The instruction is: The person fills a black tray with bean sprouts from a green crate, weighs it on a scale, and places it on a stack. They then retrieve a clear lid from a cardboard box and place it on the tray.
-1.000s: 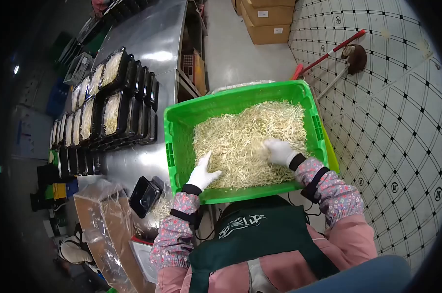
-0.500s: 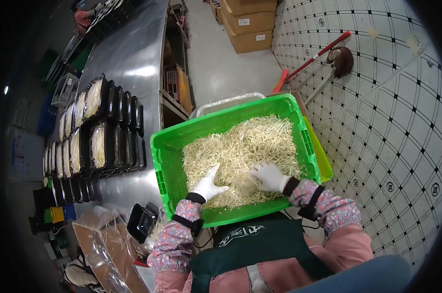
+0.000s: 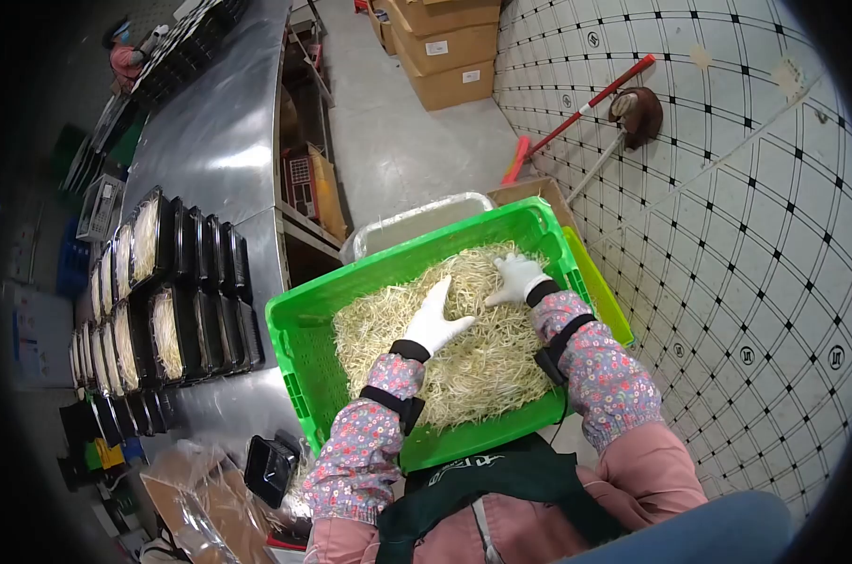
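A green plastic crate (image 3: 285, 352) in front of me holds a thick layer of pale bean sprouts (image 3: 478, 371). My left hand (image 3: 435, 320), in a white glove, rests on the sprouts near the middle, its thumb spread away from the fingers and no sprouts gripped. Further back and to the right, my right hand (image 3: 518, 279), also gloved in white, touches the sprouts near the crate's back right corner. Its thumb and fingers are apart, with the fingertips partly among the sprouts.
Stacked black trays of sprouts (image 3: 167, 329) stand on the metal table (image 3: 219, 150) at left, with an empty black tray (image 3: 271, 468) nearer me. Cardboard boxes (image 3: 449, 75) and a red-handled tool (image 3: 591, 105) are beyond the crate. A person (image 3: 125, 64) is at the far left.
Both hands have moved away from my body over the sprouts, the right one to the back of the crate. The view has shifted, and the crate's near side sits lower in it.
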Motion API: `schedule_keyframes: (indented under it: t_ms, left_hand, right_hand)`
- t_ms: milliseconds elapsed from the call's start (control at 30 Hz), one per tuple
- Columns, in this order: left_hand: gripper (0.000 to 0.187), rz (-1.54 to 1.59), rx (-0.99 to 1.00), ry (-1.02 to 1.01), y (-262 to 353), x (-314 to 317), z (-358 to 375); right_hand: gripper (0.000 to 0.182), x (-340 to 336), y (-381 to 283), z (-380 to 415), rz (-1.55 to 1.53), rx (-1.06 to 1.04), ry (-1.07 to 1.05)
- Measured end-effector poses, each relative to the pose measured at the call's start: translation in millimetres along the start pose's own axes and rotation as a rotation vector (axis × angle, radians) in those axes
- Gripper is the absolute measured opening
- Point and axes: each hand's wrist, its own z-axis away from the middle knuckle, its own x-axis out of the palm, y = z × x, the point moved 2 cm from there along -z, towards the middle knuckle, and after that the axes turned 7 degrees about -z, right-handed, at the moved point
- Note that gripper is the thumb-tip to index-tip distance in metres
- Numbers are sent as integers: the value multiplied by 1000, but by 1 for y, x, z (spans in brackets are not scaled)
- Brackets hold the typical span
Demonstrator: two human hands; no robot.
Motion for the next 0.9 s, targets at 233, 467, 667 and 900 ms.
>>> schedule_keyframes:
  t_ms: [233, 467, 667, 900]
  left_hand:
    - [102, 19, 59, 10, 13, -30, 24]
    - [117, -278, 240, -122, 7, -5, -21]
    - [109, -539, 96, -154, 1, 42, -22]
    - [120, -545, 243, -271, 10, 58, 112]
  right_hand:
    - [32, 27, -32, 90, -220, -585, 177]
    - [82, -20, 2, 41, -407, -426, 239]
    - [100, 19, -4, 16, -364, -73, 16]
    - [104, 36, -20, 176, -49, -453, 36]
